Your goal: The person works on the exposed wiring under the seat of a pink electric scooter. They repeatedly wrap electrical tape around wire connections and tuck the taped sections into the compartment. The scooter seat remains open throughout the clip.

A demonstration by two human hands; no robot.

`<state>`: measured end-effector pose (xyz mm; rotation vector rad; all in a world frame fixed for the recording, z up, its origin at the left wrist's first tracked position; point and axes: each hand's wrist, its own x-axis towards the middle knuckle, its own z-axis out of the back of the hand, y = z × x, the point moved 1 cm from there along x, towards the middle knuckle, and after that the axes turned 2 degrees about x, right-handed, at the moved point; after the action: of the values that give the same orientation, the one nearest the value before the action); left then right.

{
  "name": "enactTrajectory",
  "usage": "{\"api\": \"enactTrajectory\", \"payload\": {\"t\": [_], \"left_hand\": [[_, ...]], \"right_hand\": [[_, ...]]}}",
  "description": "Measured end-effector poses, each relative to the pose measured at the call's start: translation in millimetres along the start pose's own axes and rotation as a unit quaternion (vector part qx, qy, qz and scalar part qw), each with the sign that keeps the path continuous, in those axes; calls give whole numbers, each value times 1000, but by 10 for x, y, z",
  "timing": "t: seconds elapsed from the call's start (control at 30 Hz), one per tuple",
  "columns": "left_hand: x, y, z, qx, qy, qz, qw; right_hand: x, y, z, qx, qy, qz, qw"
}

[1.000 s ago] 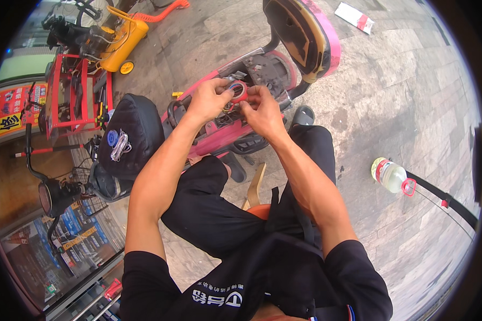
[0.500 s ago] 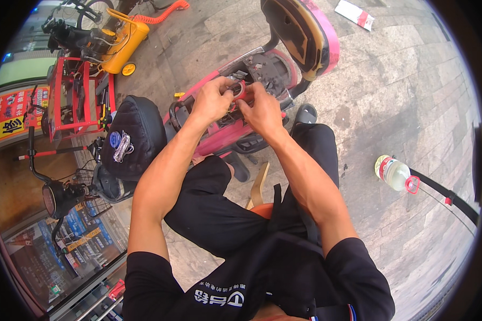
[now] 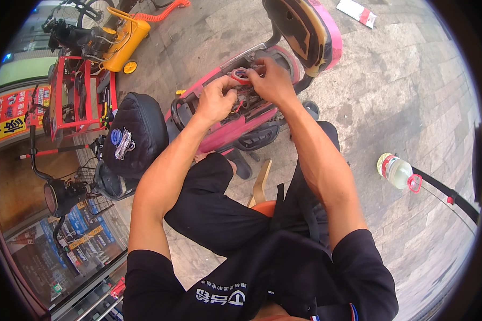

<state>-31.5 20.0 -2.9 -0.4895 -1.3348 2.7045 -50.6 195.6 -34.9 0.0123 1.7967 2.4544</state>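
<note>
Over the opened body of a pink electric scooter (image 3: pixel 215 140), both of my hands work close together. My right hand (image 3: pixel 275 81) grips a roll of red tape (image 3: pixel 241 74) by its right side, with the fingers bent. The left hand (image 3: pixel 216 100) is closed at the roll's left edge; what lies between its fingertips is hidden. Thin red and orange wires (image 3: pixel 238 106) show just below the roll, between the hands. Dark parts of the compartment lie under and behind my fingers.
A torn brown-and-black padded backrest (image 3: pixel 300 35) rises at the scooter's far end. To the left, a black seat (image 3: pixel 139 120) carries a blue tape roll (image 3: pixel 116 136) and a shiny bundle (image 3: pixel 125 145). A yellow air compressor (image 3: pixel 126 45) stands beyond; a liquid-filled bottle (image 3: pixel 396 171) lies right.
My right hand has moved right and slightly away from me, widening the gap between the hands. The red tape roll has tilted flatter. My left hand has barely shifted.
</note>
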Motion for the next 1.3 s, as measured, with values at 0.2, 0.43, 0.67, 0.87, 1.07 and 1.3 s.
{"api": "enactTrajectory", "payload": {"t": [0.2, 0.43, 0.67, 0.87, 1.07, 1.3], "left_hand": [[-9, 102, -64, -84, 5, -25, 996], [0, 242, -44, -60, 28, -3, 998], [91, 422, -24, -207, -22, 92, 974], [152, 334, -94, -88, -9, 48, 995], [237, 302, -100, -118, -15, 87, 989], [287, 412, -52, -128, -14, 108, 986]], "right_hand": [[357, 93, -29, -181, 156, 53, 970], [496, 168, -59, -323, 239, 97, 911], [504, 181, 28, -272, 159, 113, 942], [444, 144, 48, -184, 114, 175, 960], [356, 109, 162, -147, 155, 177, 961], [76, 102, 215, -109, 152, 196, 963]]}}
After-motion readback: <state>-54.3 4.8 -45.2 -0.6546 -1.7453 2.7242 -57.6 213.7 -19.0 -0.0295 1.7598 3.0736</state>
